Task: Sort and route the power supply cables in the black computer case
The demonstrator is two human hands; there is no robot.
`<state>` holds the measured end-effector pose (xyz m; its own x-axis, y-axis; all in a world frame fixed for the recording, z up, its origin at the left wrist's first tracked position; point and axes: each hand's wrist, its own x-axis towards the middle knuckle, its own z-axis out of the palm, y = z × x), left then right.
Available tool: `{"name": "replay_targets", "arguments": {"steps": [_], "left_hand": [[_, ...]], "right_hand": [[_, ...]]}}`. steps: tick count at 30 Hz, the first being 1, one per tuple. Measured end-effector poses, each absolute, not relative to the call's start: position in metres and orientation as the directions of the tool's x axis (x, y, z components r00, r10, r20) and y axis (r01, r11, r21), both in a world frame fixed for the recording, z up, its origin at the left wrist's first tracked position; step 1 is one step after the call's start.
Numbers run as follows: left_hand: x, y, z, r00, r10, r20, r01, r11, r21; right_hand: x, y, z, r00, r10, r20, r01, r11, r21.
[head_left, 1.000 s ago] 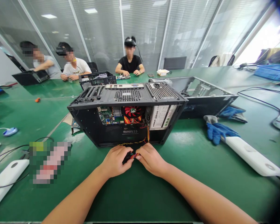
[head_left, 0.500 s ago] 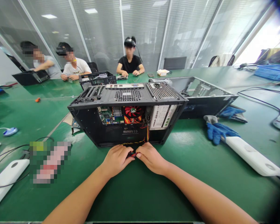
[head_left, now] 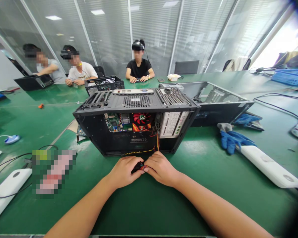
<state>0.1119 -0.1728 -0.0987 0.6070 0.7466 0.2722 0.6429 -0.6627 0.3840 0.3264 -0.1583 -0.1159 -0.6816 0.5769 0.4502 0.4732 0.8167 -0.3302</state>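
Observation:
A black computer case (head_left: 94,132) lies on its front in the middle, rear panel up and one side open toward me. Inside show a green circuit board (head_left: 113,123), a red fan (head_left: 141,118) and a power supply (head_left: 172,125) with a white label. Yellow and red wires (head_left: 158,142) come out at the near edge. Just in front of the case, my left hand (head_left: 121,171) and my right hand (head_left: 161,169) meet with fingers closed around a bundle of coloured wires (head_left: 142,167). A dark part shows beside the left fingers; the fingers hide most of it.
Behind stands another open case (head_left: 221,112), with blue gloves (head_left: 233,140) and a white power strip (head_left: 270,167) at the right. A second power strip (head_left: 10,195) and cables lie left. Several people sit across the green table (head_left: 149,211), one with a black shirt (head_left: 139,69).
My left hand has turned slightly, and more of the dark part and coloured wires shows between my fingers. The person opposite has drawn both hands together around a small item.

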Motion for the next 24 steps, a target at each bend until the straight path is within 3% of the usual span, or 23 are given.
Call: {"name": "replay_targets", "arguments": {"steps": [4,12,24], "left_hand": [[0.112,-0.171,-0.100,0.607,0.740,0.291,0.650,-0.673,0.353],[0.111,-0.171,-0.104,0.633,0.652,0.417,0.668,-0.733,0.132],[0.113,-0.178,-0.086,0.616,0.754,0.227,0.713,-0.656,0.246]], "right_hand": [[0.326,-0.157,-0.115,-0.681,0.614,0.400,0.484,0.787,-0.383],[0.326,-0.157,-0.111,-0.655,0.652,0.381,0.447,0.741,-0.501],[0.324,-0.158,-0.116,-0.680,0.635,0.365,0.490,0.765,-0.418]]}}
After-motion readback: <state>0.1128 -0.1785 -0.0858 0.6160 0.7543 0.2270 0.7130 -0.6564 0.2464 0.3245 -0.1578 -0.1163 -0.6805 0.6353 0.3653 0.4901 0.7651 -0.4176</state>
